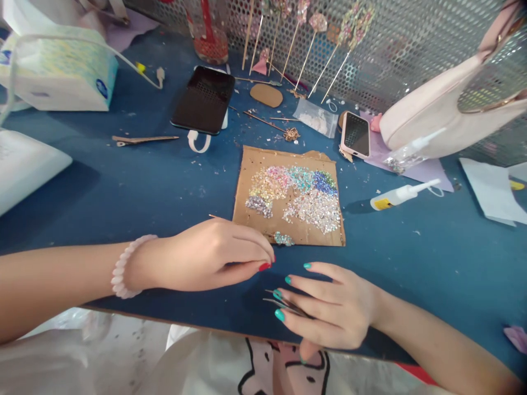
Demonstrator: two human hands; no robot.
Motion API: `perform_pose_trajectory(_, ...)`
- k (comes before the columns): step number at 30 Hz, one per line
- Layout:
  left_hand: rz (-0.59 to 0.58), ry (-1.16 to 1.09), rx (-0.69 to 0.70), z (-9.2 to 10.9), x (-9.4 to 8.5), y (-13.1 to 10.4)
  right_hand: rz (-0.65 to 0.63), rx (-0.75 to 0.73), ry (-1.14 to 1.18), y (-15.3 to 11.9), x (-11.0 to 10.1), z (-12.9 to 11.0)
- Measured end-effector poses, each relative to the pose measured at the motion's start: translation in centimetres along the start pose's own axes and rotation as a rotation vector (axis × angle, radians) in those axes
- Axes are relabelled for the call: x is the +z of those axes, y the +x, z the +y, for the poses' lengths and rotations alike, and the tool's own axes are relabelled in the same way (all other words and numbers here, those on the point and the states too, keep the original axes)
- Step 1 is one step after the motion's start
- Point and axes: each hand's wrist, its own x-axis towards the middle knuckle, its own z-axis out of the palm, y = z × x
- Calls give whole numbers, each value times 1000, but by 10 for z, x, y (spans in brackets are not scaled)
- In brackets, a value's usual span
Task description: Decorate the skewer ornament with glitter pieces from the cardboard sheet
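My left hand (222, 255), with a beaded bracelet at the wrist, is closed in a pinch on a thin wooden stick (216, 217). Most of the stick is hidden behind the fingers. A small piece covered in turquoise rhinestones (284, 238) shows at its far end, over the front edge of a cardboard sheet (247, 159). On the cardboard lie loose rhinestones (317, 208), grouped by colour: yellow, pink, turquoise, blue, purple and clear. My right hand (333, 307) holds metal tweezers (288, 303) between its fingers, their tips pointing left and apart from the stick.
A white glue bottle (391, 197) lies right of the cardboard. Behind it are a black tablet (205, 100), a phone (356, 133) and a bag of small beads (316, 117). Decorated sticks (304, 57) stand against the mesh panel. A tissue pack (61, 71) sits back left.
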Motion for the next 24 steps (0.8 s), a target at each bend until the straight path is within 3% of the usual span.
perform_pose_trajectory(9,-50,1,97,-1,-7,2,20,22,13,-1,-1,3)
perform_pose_trajectory(17,-133,325,244,-5,-12,5,38,140,89,-1,-14,12)
perform_pose_trajectory(20,-115,379,330,-5,-13,5,57,179,103,-7,-14,17)
perform_pose_trajectory(24,-236,427,351,-3,-18,9,130,292,6,-13,-13,21)
